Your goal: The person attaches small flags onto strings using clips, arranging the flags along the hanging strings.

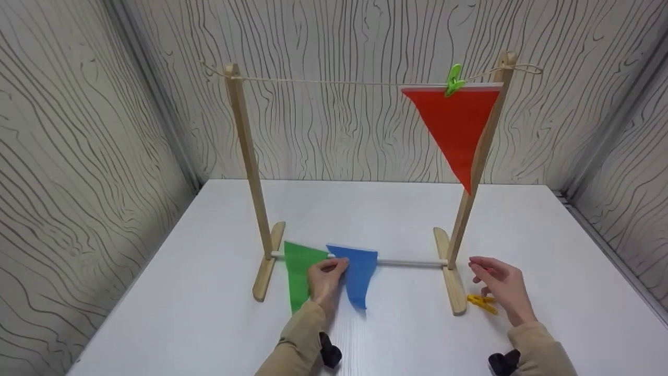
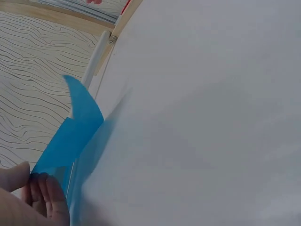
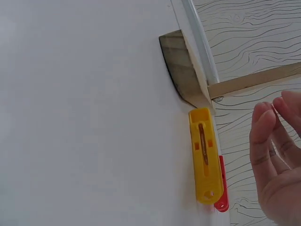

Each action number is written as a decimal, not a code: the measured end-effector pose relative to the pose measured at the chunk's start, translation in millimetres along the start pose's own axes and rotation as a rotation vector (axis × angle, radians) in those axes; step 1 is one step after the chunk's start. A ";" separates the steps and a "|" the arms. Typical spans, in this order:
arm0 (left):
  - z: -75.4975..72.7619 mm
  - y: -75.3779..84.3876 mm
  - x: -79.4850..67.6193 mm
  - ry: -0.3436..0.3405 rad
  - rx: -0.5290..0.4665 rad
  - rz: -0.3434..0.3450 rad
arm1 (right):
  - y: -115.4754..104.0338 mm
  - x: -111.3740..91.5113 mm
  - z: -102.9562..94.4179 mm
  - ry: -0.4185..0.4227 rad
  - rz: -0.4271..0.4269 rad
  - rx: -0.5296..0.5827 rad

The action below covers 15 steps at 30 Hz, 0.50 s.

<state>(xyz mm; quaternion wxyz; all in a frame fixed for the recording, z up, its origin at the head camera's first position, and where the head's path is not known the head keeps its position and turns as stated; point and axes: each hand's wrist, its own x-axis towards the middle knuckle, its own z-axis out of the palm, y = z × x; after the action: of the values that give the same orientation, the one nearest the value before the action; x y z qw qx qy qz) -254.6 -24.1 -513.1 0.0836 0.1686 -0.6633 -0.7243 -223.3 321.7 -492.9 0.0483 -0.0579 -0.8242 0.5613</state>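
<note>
Near right, note the yellow plastic peg (image 1: pixel 481 302), partly hiding the red plastic peg (image 3: pixel 223 186); avoid catching both. Just beside, find the right-hand grip (image 1: pixel 504 284), loosely bent, apparently empty. Farther left, see the thin blue triangular flag (image 1: pixel 360 274) pinched at one edge by the left-hand grip (image 1: pixel 324 283); expect slipping from so slight a hold. Beware snagging on the adjacent green triangular flag (image 1: pixel 299 266) or white rod (image 1: pixel 412 262) behind.

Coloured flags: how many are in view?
3: the red flag clipped to the string, the blue flag pinched by the left hand, and the green flag beside it, partly covered. More could be hidden.
</note>
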 end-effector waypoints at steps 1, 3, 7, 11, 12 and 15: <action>0.1 -0.2 1.1 -0.009 -0.015 0.003 | 0.7 -0.1 -1.2 -0.007 0.012 -0.011; -0.1 -0.9 3.0 -0.028 -0.040 0.008 | 2.2 -0.3 -3.9 -0.028 0.041 -0.030; -2.6 -0.3 4.4 -0.083 -0.058 0.038 | 6.7 -0.7 -9.8 -0.079 0.094 -0.061; -7.5 0.5 4.3 -0.161 0.009 0.084 | 10.2 -2.8 -15.9 -0.112 0.138 -0.089; -8.7 0.8 4.6 -0.183 0.037 0.094 | 11.1 -3.0 -17.7 -0.119 0.144 -0.094; -11.4 1.6 5.8 -0.242 0.112 0.121 | 13.5 -3.2 -21.4 -0.138 0.159 -0.112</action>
<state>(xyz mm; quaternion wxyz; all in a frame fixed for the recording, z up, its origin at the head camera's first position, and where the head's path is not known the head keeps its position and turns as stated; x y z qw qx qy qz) -256.1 -36.9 -513.0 0.0370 0.0439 -0.7168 -0.6949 -216.5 345.8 -497.8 -0.0562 -0.0867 -0.8483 0.5193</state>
